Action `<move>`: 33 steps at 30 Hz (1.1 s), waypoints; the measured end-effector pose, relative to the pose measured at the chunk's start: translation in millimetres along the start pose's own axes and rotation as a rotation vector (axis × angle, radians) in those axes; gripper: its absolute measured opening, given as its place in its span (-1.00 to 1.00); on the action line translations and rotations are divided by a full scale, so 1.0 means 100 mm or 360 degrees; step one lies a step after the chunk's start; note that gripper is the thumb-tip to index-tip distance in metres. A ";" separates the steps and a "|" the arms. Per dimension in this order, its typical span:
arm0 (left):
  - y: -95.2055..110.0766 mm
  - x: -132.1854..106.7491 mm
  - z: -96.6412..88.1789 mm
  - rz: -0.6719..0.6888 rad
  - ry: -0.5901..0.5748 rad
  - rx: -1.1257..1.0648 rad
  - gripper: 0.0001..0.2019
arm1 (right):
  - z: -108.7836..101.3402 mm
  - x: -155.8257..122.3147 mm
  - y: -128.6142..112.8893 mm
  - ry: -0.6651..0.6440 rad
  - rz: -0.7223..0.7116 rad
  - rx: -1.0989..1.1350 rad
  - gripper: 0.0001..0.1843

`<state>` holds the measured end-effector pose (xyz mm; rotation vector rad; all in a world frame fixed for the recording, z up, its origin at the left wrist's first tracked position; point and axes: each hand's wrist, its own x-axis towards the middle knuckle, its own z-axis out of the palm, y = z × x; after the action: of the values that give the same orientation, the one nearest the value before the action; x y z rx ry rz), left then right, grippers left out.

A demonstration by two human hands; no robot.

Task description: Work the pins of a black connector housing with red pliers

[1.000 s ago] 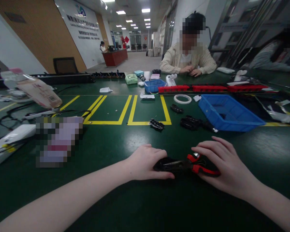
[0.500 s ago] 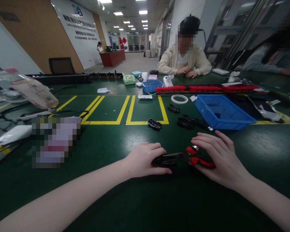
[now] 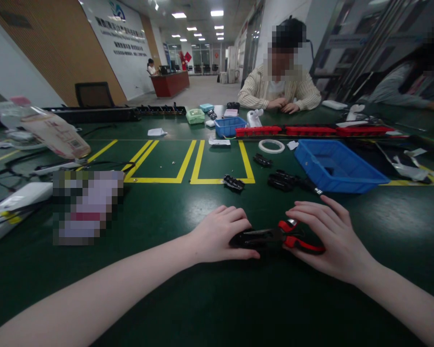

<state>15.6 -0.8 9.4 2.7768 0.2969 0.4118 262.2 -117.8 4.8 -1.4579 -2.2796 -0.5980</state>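
My left hand (image 3: 224, 233) grips a small black plastic part (image 3: 244, 241) between thumb and fingers, low over the table. In my right hand (image 3: 327, 241) is a pair of pliers (image 3: 304, 243) with red and black handles, held spread somewhat apart between thumb and fingers. Its dark jaws point left and meet or overlap the black part; exactly where they touch is too dark to make out. Beyond my hands lie several similar black parts, one (image 3: 234, 183) near the yellow tape, another (image 3: 263, 160) farther back, and a cluster (image 3: 284, 180) beside the blue bin.
A blue bin (image 3: 350, 185) stands at right. Behind it runs a red strip (image 3: 311, 130), with a tape roll (image 3: 271, 146) and a smaller blue basket (image 3: 230, 127) nearby. A bottle (image 3: 56, 130), cables and a blurred-out flat object (image 3: 90, 207) lie left. A co-worker (image 3: 280, 89) sits opposite.
The view has shifted slightly, so the scene sits a little farther right. Both hands keep their grip on the black part and the pliers, with almost no visible movement.
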 end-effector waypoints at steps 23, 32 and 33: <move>0.00 0.01 -0.03 -0.0003 -0.0016 -0.0100 -0.60 | -0.01 -0.01 -0.04 0.0022 0.0030 0.0125 -0.46; 0.00 0.01 -0.02 -0.0009 0.0011 -0.0152 -0.61 | -0.02 0.01 -0.05 0.0001 0.0003 0.0100 -0.45; 0.00 0.01 -0.02 -0.0007 0.0012 -0.0155 -0.61 | -0.01 0.01 -0.05 0.0009 0.0000 0.0095 -0.45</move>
<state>15.6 0.2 11.2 2.6795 0.2769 0.4242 257.7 -119.6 5.8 -1.4261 -2.2731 -0.5292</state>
